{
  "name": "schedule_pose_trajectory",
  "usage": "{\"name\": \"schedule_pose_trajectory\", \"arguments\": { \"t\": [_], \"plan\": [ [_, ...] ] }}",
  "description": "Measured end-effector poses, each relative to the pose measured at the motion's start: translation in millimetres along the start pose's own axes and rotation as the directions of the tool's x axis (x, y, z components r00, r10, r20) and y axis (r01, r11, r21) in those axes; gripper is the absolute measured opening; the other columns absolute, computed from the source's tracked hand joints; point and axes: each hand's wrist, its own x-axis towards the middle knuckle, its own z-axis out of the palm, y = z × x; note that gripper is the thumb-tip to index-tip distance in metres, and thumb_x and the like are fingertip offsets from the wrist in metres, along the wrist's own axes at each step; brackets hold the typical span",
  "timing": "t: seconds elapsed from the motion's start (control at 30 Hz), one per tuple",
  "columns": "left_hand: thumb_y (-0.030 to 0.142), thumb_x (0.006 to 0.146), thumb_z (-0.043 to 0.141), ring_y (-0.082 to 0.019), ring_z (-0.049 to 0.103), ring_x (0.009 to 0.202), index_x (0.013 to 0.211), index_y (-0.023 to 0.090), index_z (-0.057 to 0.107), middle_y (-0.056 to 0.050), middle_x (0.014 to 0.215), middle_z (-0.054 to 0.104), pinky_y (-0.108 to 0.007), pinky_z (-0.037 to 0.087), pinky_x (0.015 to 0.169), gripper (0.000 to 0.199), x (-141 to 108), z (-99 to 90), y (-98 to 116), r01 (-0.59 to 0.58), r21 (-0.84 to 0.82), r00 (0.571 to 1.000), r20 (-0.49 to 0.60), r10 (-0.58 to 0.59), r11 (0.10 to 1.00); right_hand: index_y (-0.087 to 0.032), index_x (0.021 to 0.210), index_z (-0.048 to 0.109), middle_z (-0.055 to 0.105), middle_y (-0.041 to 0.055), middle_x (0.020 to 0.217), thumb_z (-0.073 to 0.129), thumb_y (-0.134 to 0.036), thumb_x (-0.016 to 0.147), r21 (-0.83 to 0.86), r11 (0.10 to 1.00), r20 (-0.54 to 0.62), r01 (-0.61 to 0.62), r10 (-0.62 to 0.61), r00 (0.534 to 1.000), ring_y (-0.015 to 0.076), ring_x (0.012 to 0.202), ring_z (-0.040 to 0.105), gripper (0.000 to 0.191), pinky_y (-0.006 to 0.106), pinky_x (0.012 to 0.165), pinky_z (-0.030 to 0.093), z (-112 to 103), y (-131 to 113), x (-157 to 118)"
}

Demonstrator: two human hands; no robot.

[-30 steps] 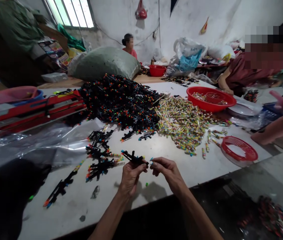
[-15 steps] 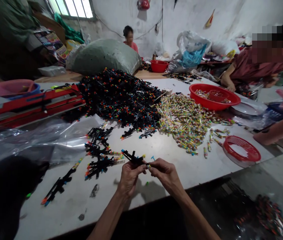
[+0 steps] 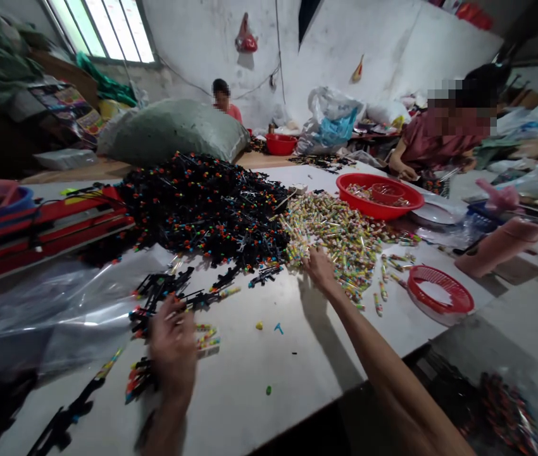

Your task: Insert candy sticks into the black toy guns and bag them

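While the blurred left hand [image 3: 174, 348] is over black toy guns [image 3: 209, 298] on the surface [image 3: 238, 380], the right hand [image 3: 320, 269] is at the near edge of the tube pile [image 3: 335, 221], seemingly for picking, which calls for a light pinch, but whether any fingers are closed I cannot tell.

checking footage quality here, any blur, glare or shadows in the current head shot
In the head view, the left hand is blurred; the head view also shows a washed-out window, glare on the plastic sheet and a shadow on the white table beside the right hand.
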Motion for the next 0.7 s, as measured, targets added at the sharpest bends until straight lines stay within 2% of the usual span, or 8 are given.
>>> {"name": "schedule_pose_trajectory", "arguments": {
  "t": [0.03, 0.1, 0.2, 0.27, 0.37, 0.5, 0.6, 0.7],
  "plan": [
    [0.027, 0.081, 0.048, -0.019, 0.056, 0.095, 0.114, 0.019, 0.052, -0.007, 0.107, 0.056, -0.031, 0.046, 0.083, 0.035, 3, 23.5, 5, -0.136, 0.074, 0.979, 0.165, 0.122, 0.988, -0.013, 0.108, 0.058, 0.055, 0.0149, 0.110, 0.041, -0.020, 0.088, -0.021, 1.000, 0.010, 0.009, -0.008, 1.000, 0.0242, 0.093, 0.055, 0.028, 0.031, 0.071, 0.039, 3, 0, 11],
    [0.016, 0.078, 0.047, -0.023, 0.049, 0.111, 0.101, 0.018, 0.060, -0.010, 0.112, 0.057, -0.035, 0.036, 0.098, 0.027, 7, 74.8, 12, -0.306, 0.139, 0.849, 0.487, 0.204, 0.942, -0.013, 0.102, 0.061, 0.058, 0.0149, 0.105, 0.040, -0.012, 0.086, -0.048, 0.997, 0.033, 0.054, -0.052, 0.998, 0.0256, 0.097, 0.053, 0.027, 0.031, 0.072, 0.038, 9, -4, 20],
    [0.007, 0.068, 0.054, -0.027, 0.046, 0.116, 0.097, 0.018, 0.063, -0.010, 0.113, 0.060, -0.041, 0.027, 0.104, 0.032, 8, 132.6, 12, -0.327, 0.145, 0.781, 0.598, 0.180, 0.934, -0.012, 0.097, 0.061, 0.059, 0.0154, 0.101, 0.037, -0.008, 0.085, -0.096, 0.988, 0.039, 0.123, -0.119, 0.992, 0.0254, 0.096, 0.051, 0.027, 0.032, 0.073, 0.037, 16, -14, 4],
    [0.004, 0.067, 0.053, -0.028, 0.044, 0.118, 0.101, 0.017, 0.062, -0.012, 0.118, 0.058, -0.044, 0.025, 0.104, 0.038, 5, 147.0, 6, -0.304, 0.164, 0.776, 0.613, 0.144, 0.939, -0.014, 0.097, 0.061, 0.058, 0.0142, 0.102, 0.038, -0.009, 0.086, -0.110, 0.978, 0.035, 0.178, -0.175, 0.984, 0.0246, 0.098, 0.050, 0.026, 0.032, 0.076, 0.036, 19, -18, -19],
    [0.003, 0.066, 0.051, -0.029, 0.046, 0.116, 0.103, 0.017, 0.061, -0.014, 0.121, 0.055, -0.042, 0.032, 0.099, 0.041, -1, 139.2, 0, -0.251, 0.192, 0.798, 0.596, 0.091, 0.949, -0.016, 0.098, 0.059, 0.058, 0.0114, 0.103, 0.038, -0.010, 0.086, -0.099, 0.958, 0.027, 0.267, -0.266, 0.964, 0.0234, 0.100, 0.048, 0.026, 0.031, 0.080, 0.035, 26, -19, -57],
    [0.018, 0.070, 0.053, -0.024, 0.060, 0.086, 0.086, 0.016, 0.062, -0.012, 0.091, 0.062, -0.034, 0.045, 0.078, 0.019, -14, 103.0, 9, -0.151, 0.164, 0.819, 0.572, 0.031, 0.975, -0.014, 0.115, 0.050, 0.056, 0.0110, 0.104, 0.038, -0.005, 0.081, 0.043, 0.976, -0.046, 0.212, -0.210, 0.977, 0.0190, 0.089, 0.052, 0.037, 0.026, 0.072, 0.038, 39, -20, -97],
    [0.039, 0.075, 0.046, -0.022, 0.059, 0.061, 0.080, 0.017, 0.058, -0.006, 0.066, 0.059, -0.032, 0.046, 0.059, 0.025, -25, 72.9, 10, -0.036, 0.124, 0.816, 0.577, -0.042, 0.992, -0.016, 0.094, 0.055, 0.056, 0.0096, 0.098, 0.043, -0.007, 0.075, 0.153, 0.979, -0.061, 0.137, -0.130, 0.990, 0.0174, 0.078, 0.054, 0.023, 0.025, 0.065, 0.039, 42, -22, -108],
    [0.051, 0.066, 0.056, -0.021, 0.057, 0.057, 0.083, 0.023, 0.056, -0.001, 0.060, 0.058, -0.030, 0.042, 0.053, 0.032, -31, 57.1, -6, 0.090, 0.286, 0.850, 0.477, -0.223, 0.954, -0.018, 0.083, 0.052, 0.055, 0.0066, 0.092, 0.048, -0.012, 0.071, 0.319, 0.944, -0.147, 0.082, -0.036, 0.989, 0.0170, 0.076, 0.054, 0.014, 0.025, 0.063, 0.039, 43, -21, -107]
  ]
}}
